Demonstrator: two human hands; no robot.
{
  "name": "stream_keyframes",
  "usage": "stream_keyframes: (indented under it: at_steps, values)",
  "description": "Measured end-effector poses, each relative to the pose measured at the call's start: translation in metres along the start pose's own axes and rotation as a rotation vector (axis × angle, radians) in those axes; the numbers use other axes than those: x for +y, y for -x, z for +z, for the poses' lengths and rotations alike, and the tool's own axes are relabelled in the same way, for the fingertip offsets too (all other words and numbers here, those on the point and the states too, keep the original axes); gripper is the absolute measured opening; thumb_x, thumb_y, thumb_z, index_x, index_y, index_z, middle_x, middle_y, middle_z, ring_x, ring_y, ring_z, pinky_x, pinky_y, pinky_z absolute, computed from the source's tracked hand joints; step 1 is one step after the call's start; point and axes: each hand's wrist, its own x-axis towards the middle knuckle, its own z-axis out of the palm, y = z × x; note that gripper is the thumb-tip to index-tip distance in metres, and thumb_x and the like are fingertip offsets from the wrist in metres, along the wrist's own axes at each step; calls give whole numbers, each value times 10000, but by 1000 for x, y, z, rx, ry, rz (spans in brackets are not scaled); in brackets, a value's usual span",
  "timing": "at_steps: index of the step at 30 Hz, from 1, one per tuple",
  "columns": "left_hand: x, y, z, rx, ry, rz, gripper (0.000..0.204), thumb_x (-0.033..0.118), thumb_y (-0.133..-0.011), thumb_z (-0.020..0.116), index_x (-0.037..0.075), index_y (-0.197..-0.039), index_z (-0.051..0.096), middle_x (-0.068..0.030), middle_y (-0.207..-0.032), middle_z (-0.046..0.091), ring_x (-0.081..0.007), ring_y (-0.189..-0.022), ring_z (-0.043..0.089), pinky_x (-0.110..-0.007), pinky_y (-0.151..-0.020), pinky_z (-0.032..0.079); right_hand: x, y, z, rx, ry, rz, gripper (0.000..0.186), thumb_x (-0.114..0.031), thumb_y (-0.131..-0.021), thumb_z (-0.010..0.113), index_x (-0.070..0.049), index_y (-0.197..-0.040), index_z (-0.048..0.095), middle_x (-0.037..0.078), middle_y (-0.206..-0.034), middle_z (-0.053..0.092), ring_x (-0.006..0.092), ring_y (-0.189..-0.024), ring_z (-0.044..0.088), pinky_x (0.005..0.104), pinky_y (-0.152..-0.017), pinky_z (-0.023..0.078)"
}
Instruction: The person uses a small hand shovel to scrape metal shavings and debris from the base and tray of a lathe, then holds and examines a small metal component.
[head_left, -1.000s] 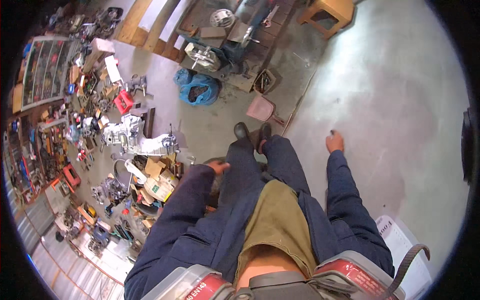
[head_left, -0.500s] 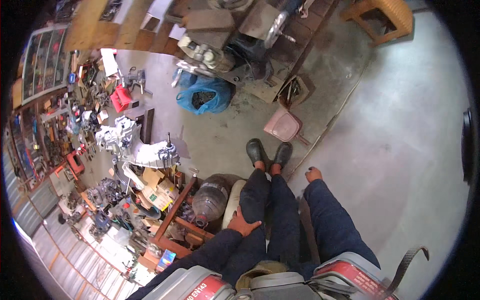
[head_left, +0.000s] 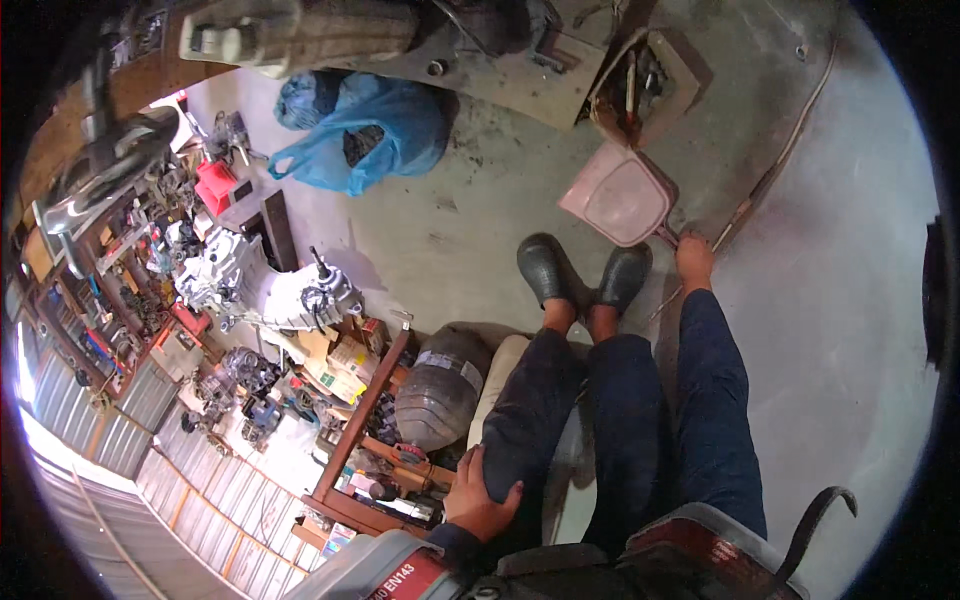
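A pinkish dustpan point(head_left: 622, 195) lies on the floor just beyond my shoes, its short handle pointing toward me on the right. At the end of that handle, my right hand point(head_left: 694, 262) has its fingers closed around it. My left hand point(head_left: 482, 502) rests on my left thigh, thumb and fingers apart, holding nothing. Past the dustpan, an open cardboard box point(head_left: 665, 105) contains a brush-like thing and small dark bits, too unclear to name. My two dark clogs point(head_left: 546, 270) stand side by side near the dustpan.
A blue plastic bag point(head_left: 400, 140) with dark contents sits ahead on the left, near a workbench point(head_left: 520, 90). Leftward are a silver gearbox casing point(head_left: 290, 290), a large plastic bottle point(head_left: 440, 400) and a brown metal frame point(head_left: 360, 420). A cable point(head_left: 780, 170) crosses the floor on the right.
My right hand has moved forward to the dustpan handle and closed on it. My view has leaned forward, closer to the floor. The left hand stays on my leg.
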Motion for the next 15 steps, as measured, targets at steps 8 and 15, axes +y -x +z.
stream_keyframes:
  at_steps: [8,15]
  values:
    - [-2,1,16,-65,65,-5,834,441,-812,710,9,-1440,370,-241,-1414,450,-416,-1268,503,-485,-1026,451,-60,93,6,57,-399,-142,299,-97,-928,474,44,-1190,498,329,-1222,505,500,-1060,545,536,-921,456]
    - [-1,0,35,-12,85,74,795,440,-804,724,-4,-1395,433,-259,-1387,471,-438,-1220,531,-489,-991,469,-125,178,-87,26,-779,-66,518,-276,-961,566,-29,-1394,428,336,-1324,502,503,-1199,513,504,-987,448]
